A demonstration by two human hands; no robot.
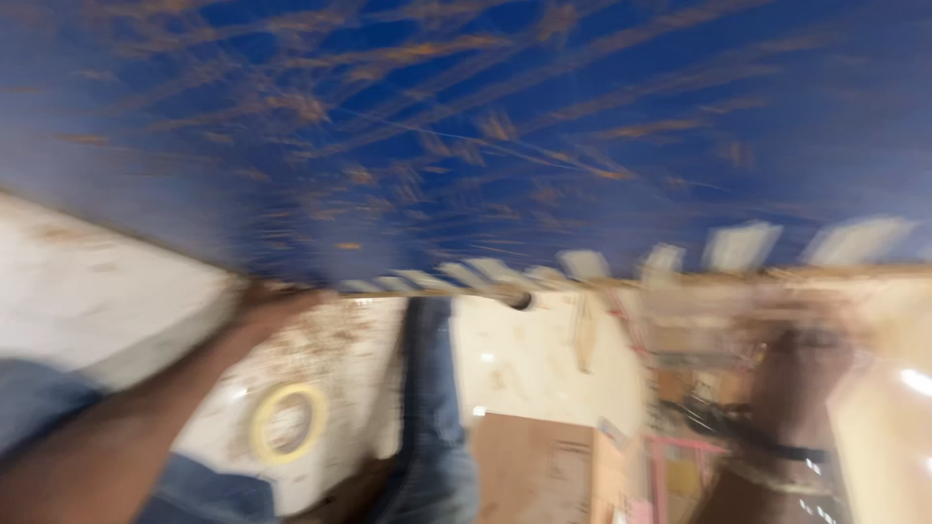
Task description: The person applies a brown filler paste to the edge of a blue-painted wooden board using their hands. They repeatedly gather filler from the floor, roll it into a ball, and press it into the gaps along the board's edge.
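Both hands are up at the near edge of a large blue board (505,126) that fills the top of the view. The left hand (267,299) sits at the end of a bare forearm reaching up from the lower left, and it appears to be curled over the board's edge, though motion blur smears the fingers, so the exact grip cannot be told. The right hand (796,364) is at the lower right, a dark band around its wrist; it lies close under the same edge among blurred clutter, and whether it is closed on anything cannot be made out. The board's blue face is streaked all over with orange-brown scrapes, and a row of pale tabs (592,264) runs along its near edge between the two hands. To handle a panel this wide well, the grip likely wants to stay spread, with fingers wrapped fully round the edge and both ends moved together so that it does not twist. Below, a denim-clad leg (432,408) stands on a pale, speckled floor (524,364); a roll of yellowish tape (288,421) lies near the left forearm, and a brown cardboard sheet (529,466) lies just beside the leg.
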